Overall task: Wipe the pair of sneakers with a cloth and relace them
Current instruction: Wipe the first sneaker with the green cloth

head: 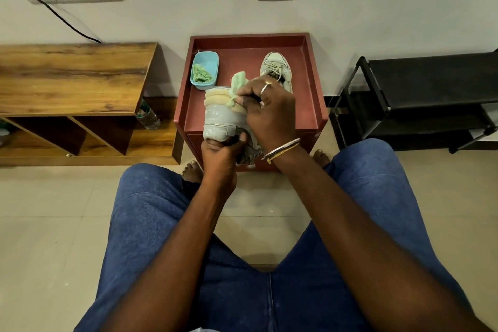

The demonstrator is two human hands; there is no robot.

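A pale grey sneaker [219, 116] is tipped on its side over the front of the red cabinet top, its sole and cream midsole facing me. My left hand [221, 151] grips it from below at the near end. My right hand [266, 110], with a ring and bangles, presses a light green cloth [238, 86] against the sole's upper edge. The second sneaker [277, 69], white with loose laces, lies at the back right of the cabinet top, partly hidden behind my right hand.
A small blue tub [204, 70] holding another green cloth sits at the cabinet's back left. The red cabinet [310, 105] has a raised rim. A wooden shelf unit [75, 81] stands left, with a plastic bottle [148, 116] beside it, and a black rack [420, 100] right. My knees flank the cabinet.
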